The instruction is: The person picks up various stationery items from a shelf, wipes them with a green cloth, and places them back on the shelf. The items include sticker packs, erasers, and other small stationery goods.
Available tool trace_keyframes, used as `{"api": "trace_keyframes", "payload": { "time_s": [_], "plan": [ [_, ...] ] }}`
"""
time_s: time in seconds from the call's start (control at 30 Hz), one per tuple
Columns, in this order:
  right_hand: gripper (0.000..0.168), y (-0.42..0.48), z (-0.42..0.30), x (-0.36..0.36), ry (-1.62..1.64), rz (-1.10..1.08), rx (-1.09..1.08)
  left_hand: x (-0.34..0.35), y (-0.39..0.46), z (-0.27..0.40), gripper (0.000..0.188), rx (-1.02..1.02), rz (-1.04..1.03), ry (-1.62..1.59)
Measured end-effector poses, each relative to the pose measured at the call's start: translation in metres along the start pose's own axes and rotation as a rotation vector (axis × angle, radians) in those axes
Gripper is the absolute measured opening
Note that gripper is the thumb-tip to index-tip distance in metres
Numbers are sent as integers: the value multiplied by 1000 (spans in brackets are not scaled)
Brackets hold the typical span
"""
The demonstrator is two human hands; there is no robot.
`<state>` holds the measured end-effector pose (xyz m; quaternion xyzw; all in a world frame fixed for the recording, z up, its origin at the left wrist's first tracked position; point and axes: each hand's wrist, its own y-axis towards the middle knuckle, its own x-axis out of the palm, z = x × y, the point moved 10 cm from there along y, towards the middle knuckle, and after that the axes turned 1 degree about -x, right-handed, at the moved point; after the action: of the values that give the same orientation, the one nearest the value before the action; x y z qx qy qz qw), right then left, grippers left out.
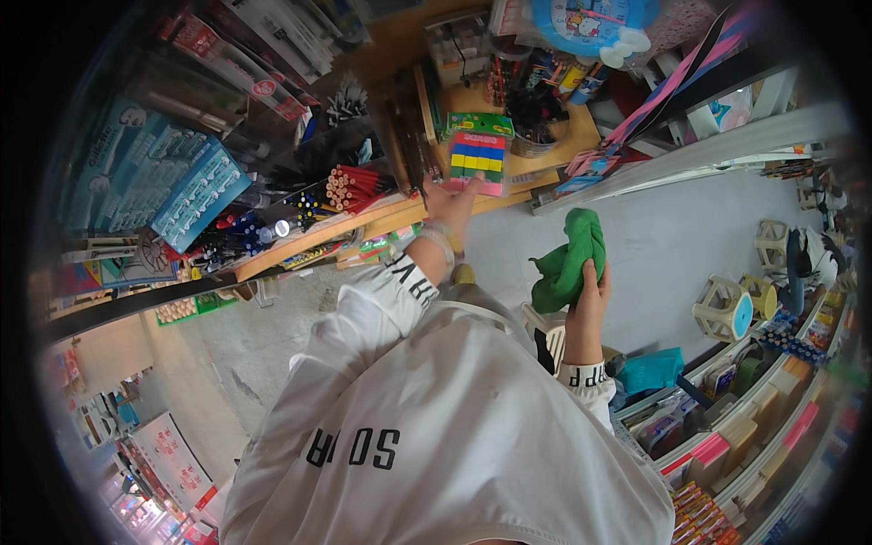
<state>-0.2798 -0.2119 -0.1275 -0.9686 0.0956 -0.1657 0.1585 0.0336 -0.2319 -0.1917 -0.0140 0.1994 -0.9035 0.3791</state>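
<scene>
My left hand [452,208] is at the front edge of a wooden shelf, its thumb over the lower part of a clear pack of coloured blocks [477,158]. The blocks run in red, blue, yellow and green bands under a green header card [479,124]. Some of this hand's fingers are at the pack's left side; how firmly they grip is hard to see. Out over the floor, to the right, my right hand [590,300] holds a bunched green cloth [571,259]. The cloth hangs clear of the shelf.
Red pencils [351,189], blue razor cards [201,194] and a tub of dark items [538,129] crowd the shelf. Above them is a blue clock [579,24]. Plastic stools [715,310] stand on the grey floor [654,238]. Lower right, stocked shelves [732,429] curve past me.
</scene>
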Motion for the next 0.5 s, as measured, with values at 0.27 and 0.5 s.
{"api": "trace_keyframes", "payload": {
  "time_s": [0.27, 0.5],
  "plan": [
    [33, -10, 20, -11, 76, 55, 53, -3, 3, -17, 59, -268, 38, -140],
    [27, 1, -9, 6, -4, -5, -3, -1, -17, -17, 14, -486, -342, -657]
  ]
}}
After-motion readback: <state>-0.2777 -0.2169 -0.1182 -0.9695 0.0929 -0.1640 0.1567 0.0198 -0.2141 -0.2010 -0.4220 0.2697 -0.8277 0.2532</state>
